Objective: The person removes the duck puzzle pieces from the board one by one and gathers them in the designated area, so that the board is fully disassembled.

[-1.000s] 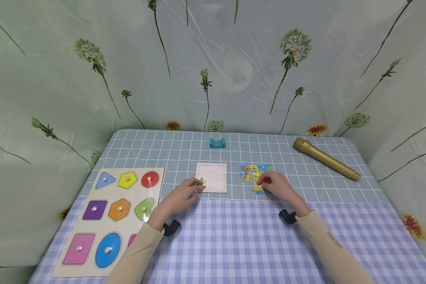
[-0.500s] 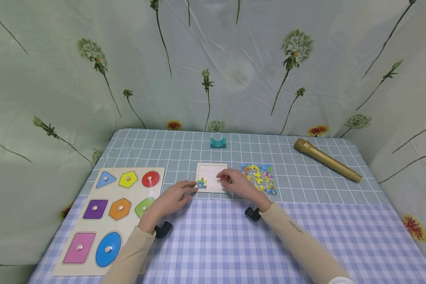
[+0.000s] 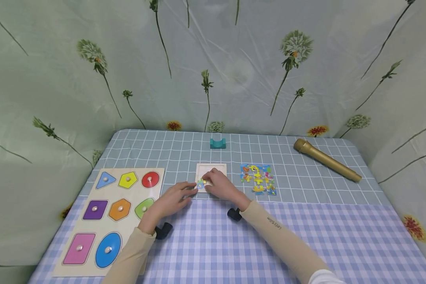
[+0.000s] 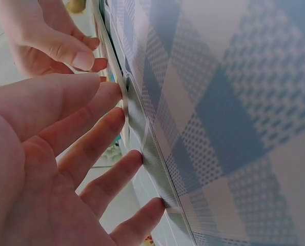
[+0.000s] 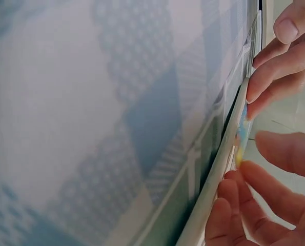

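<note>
A small square wooden puzzle tray [image 3: 221,167] lies mid-table, with blue and yellow jigsaw pieces [image 3: 200,184] in its near left corner. My left hand [image 3: 174,197] rests at the tray's left edge, fingers extended and fingertips touching or nearly touching the rim. Over the tray, my right hand [image 3: 221,185] has thumb and index finger around a small yellow puzzle piece [image 5: 239,157], low at the tray surface. Its fingers partly hide that piece. To the right, several loose jigsaw pieces [image 3: 258,178] with blue, yellow and pink print lie flat on the cloth.
A shape board [image 3: 118,234] with knobbed coloured shapes lies at the left, under the left forearm. A gold microphone [image 3: 326,159] lies at the back right. Behind the tray stands a teal curved block [image 3: 218,143]. A floral curtain [image 3: 241,71] surrounds the table.
My right hand has moved left from the loose pieces to the tray, and down at its near left corner. My left hand has drawn back slightly to the left.
</note>
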A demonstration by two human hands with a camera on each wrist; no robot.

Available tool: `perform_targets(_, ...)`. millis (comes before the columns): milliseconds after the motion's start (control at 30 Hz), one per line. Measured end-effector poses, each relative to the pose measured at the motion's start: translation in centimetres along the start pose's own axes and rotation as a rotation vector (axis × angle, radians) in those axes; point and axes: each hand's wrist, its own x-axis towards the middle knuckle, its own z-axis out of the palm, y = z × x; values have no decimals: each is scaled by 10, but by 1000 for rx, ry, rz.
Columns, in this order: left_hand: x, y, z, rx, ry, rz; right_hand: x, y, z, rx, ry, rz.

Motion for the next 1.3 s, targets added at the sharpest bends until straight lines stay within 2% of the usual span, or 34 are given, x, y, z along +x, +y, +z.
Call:
perform_targets(133, 0, 0, -1, -14, 3, -13, 5, 1, 1, 120, 54, -2)
perform_targets(367, 0, 0, -1, -38, -10, -51, 8, 6, -5, 220, 94, -33)
perform_targets(467, -1, 0, -2, -54, -27, -79, 2, 12, -15, 294, 96, -19)
perform_targets(600, 0, 0, -1, -68, -40, -108, -14, 27, -35, 365, 96, 43)
perform_targets(733, 0, 0, -1, -81, -39, -113, -33, 46, -53, 371, 103, 96)
perform_targets(967, 1, 0, -2, -95, -27, -103, -60, 76, -69, 364, 75, 113)
perform_targets(1067, 1, 0, -2, -103, -28, -110, -66, 80, -71, 330, 62, 137)
perform_targets(1300, 0, -1, -2, -110, -27, -118, -68, 84, -67, 261, 57, 134)
